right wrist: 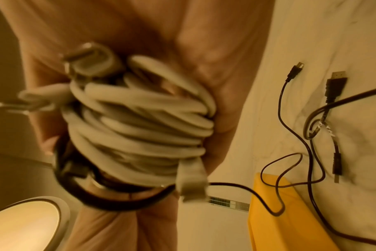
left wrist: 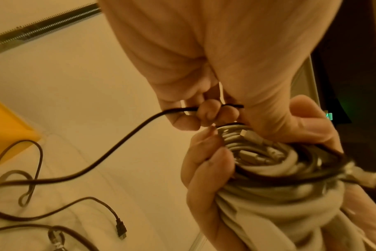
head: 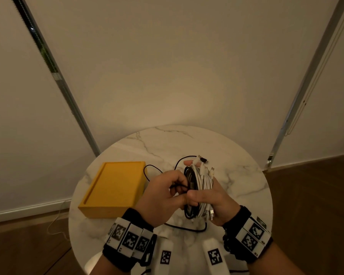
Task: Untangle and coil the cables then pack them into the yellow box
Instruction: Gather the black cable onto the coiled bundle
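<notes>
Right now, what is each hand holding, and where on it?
The right hand grips the cable bundle around its coils. The left hand pinches the loose black cable just beside that bundle.

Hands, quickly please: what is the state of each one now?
Left hand: closed, fingers pinching the black cable.
Right hand: closed, gripping the coil of white and black cables.
</notes>
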### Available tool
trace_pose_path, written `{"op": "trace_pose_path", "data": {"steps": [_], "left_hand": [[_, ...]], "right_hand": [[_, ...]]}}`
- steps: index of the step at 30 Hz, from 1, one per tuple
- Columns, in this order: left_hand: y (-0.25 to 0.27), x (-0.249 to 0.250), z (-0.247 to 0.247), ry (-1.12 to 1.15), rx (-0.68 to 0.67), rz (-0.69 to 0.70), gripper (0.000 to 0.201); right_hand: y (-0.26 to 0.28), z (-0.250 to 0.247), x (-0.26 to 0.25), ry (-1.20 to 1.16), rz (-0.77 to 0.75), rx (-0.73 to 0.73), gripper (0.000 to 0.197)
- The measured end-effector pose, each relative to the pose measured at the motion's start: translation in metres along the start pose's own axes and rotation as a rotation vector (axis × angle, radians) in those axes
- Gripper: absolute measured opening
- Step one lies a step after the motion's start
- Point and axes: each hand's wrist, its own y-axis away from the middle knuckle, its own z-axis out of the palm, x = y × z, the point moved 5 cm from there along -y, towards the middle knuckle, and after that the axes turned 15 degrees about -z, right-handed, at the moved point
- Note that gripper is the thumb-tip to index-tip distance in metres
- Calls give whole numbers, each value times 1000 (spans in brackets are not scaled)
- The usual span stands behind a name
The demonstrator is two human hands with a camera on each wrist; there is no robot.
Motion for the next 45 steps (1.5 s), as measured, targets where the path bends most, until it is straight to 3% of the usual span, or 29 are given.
{"op": "trace_pose_path", "data": {"steps": [6,9,15,20,25,31,39,45], "left_hand": [[1,2,-17,-195,49,79,9],[1,7,-22,-278,93,154,16],[3,15,-22,-302,187,243,10],[7,22,-23,-295,240,264,8],[8,22,-32,-226,336,203,28],[5,16,-30,-483,396,233,19],[10,18,-26,-329,412,264,6],[10,22,-31,-295,464,283,10]], "right_hand": [[0,-4,4,23,-8,20,82],[0,-3,6,75,-27,-14,71],[2,9,8,52,15,-41,84],[-1,11,3,83,8,-28,81],[-2,9,6,161,13,-11,76],[0,12,6,-5,-10,3,81],[2,11,6,24,23,-11,83],[3,13,7,73,40,-3,77]]}}
